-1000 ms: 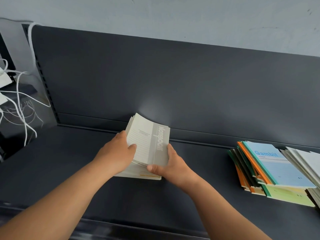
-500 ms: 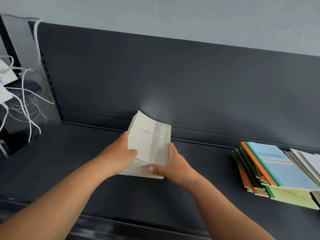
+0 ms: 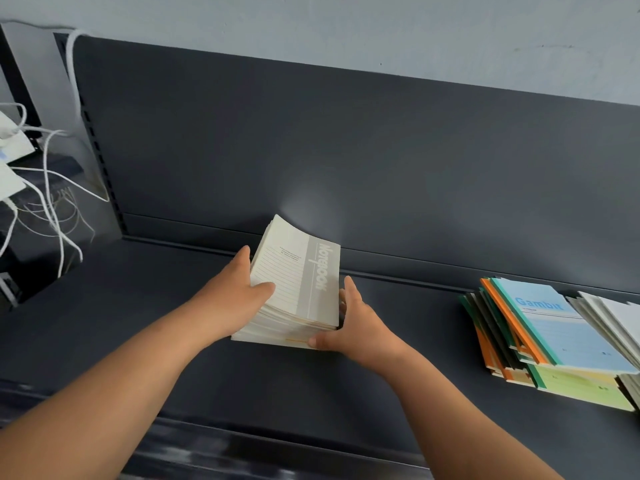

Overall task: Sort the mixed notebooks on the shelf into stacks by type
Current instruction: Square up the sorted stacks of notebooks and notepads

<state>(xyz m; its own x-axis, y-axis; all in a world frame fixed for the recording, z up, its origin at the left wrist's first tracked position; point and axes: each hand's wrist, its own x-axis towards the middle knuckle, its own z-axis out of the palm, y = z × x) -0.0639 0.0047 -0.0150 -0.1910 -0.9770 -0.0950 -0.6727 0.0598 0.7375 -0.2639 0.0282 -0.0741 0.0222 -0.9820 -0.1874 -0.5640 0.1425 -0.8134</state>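
Note:
A stack of cream and grey notebooks point(image 3: 298, 282) marked "Notebook" sits mid-shelf on the dark shelf point(image 3: 145, 327). My left hand point(image 3: 232, 296) presses against the stack's left side, thumb lying on the top cover. My right hand point(image 3: 353, 323) grips the stack's right front corner, fingers along its right edge. At the right a slanted pile of coloured notebooks point(image 3: 540, 330) lies with a blue "Gambit" cover on top and orange, green and yellow ones below. A pile of white notebooks point(image 3: 613, 317) leans at the far right, cut off by the frame.
The shelf's dark back panel point(image 3: 346, 150) rises right behind the stack. White cords point(image 3: 52, 188) and paper tags hang over a dark unit at the far left. The shelf's front lip point(image 3: 277, 441) runs beneath my forearms.
Both hands stay on the cream stack. My right hand has slid from the top cover to the stack's right edge and front corner.

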